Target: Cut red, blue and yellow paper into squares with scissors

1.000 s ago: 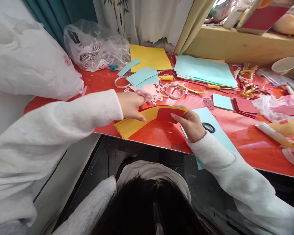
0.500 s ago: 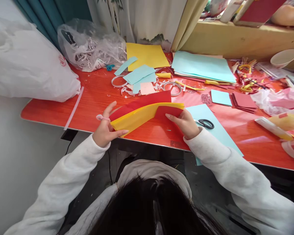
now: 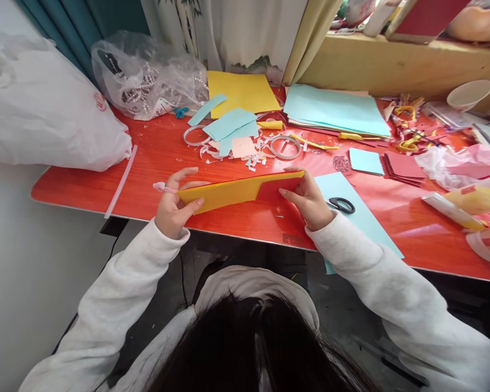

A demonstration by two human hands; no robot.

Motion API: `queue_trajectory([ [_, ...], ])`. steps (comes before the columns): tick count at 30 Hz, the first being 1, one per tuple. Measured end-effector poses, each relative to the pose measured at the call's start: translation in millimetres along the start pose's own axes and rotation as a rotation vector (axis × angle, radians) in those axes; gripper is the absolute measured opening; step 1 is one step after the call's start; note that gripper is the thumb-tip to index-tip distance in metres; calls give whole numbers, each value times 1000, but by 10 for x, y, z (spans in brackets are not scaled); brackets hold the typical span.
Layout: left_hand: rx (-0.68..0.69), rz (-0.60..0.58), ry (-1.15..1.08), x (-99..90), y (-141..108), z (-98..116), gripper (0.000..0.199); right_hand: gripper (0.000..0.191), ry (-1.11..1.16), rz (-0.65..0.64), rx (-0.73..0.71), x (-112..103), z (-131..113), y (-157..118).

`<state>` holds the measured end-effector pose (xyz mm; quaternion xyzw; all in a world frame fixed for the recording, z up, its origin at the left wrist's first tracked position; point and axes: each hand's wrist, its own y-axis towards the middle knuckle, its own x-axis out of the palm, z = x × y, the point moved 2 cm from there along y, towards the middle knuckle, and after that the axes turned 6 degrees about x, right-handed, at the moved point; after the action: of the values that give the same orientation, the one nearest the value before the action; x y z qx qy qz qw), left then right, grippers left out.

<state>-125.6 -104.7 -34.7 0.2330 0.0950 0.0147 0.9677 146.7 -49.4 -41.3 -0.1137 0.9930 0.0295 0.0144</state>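
Note:
Between my hands, above the front edge of the red table, I hold a stack of yellow paper [image 3: 224, 197] and red paper [image 3: 271, 188]. The yellow sheet shows on the left and the red on the right, with a thin red edge along the top. My left hand [image 3: 175, 204] grips the left end, thumb in front and fingers behind. A small pink loop [image 3: 163, 187] sits on one of its fingers. My right hand [image 3: 308, 201] pinches the right end, thumb on the red part. Beside it, scissors [image 3: 342, 205] with black handles lie on a light blue sheet [image 3: 363, 228].
Light blue paper [image 3: 335, 111] is stacked at the back, beside a yellow sheet [image 3: 245, 90]. Tape rolls [image 3: 286, 147] and paper scraps lie mid-table. A white bag [image 3: 53, 109] and a clear bag of beads [image 3: 147, 81] stand left. Red squares [image 3: 404, 169] lie to the right.
The red sheet that stood up behind the yellow one has come down almost level with it. The stack is flatter, and my left hand has tilted slightly.

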Motion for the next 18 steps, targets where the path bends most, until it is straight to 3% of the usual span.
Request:
queue_trajectory([
  [10,-50,17,-52,19,24,-84,50,41,-86,1,-52,-33,32,-13],
  [18,-53,-8,-4,30,66,-108,52,51,-138,-58,-85,-7,46,-11],
])
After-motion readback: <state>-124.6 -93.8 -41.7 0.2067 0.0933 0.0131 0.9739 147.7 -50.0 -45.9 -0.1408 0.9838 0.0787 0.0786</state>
